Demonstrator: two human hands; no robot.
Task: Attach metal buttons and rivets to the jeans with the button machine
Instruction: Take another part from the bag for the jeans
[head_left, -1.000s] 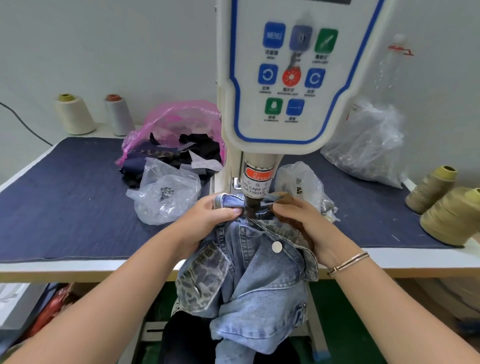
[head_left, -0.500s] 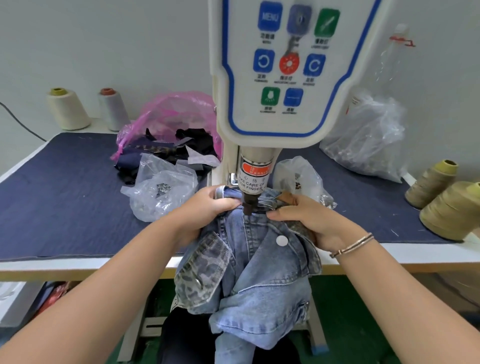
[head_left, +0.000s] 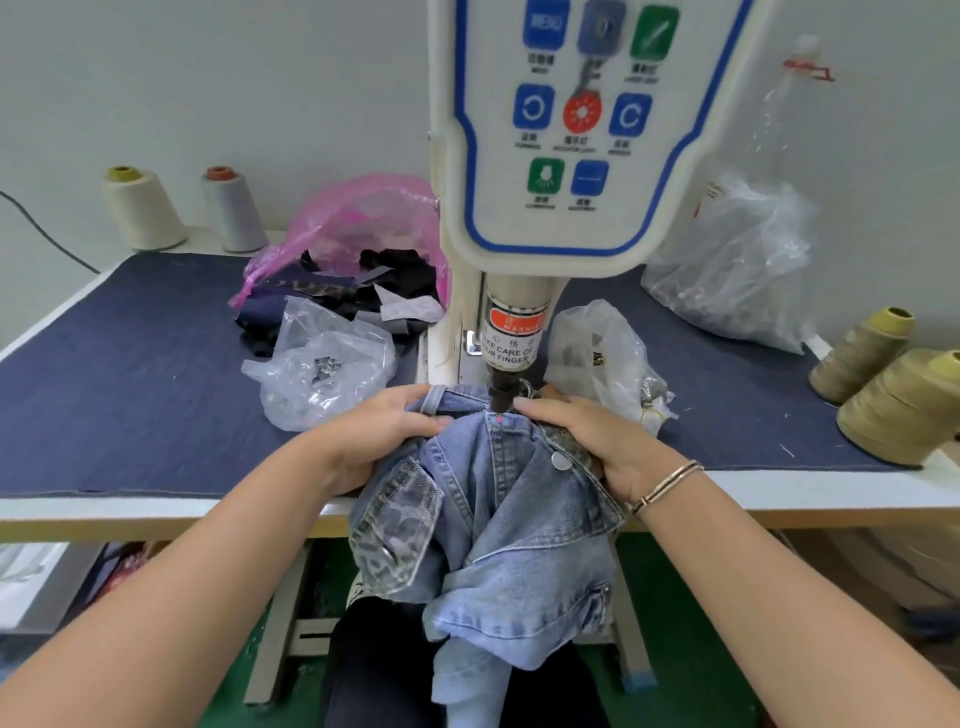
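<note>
Pale grey wall is seen behind a white tabletop covered by a dark navy cloth mat. At the middle stands the cream button machine with a blue-edged control panel, and its dark punch tip is lowered to just above the light blue denim jeans. A small red light dot is cast on the denim seam directly under the tip. The jeans are bunched at the front tabletop edge and hang down below it; a round silver metal button is already set in the fabric, and a leopard-print pocket flap is seen on the left.

The left hand is reached forward, its fingers curled over a denim fold at the waistband, which is gripped left of the punch. The right hand is laid on the fabric right of the punch, fingers bent over the denim edge and pressing it down; a thin metal bracelet is worn on that wrist.

A crumpled clear plastic bag holding small metal pieces lies left of the machine, and a second clear bag with brass-coloured pieces lies to the right. A pink plastic bag is seen behind dark fabric scraps. A large clear bag rests against the wall; its contents cannot be made out.
</note>
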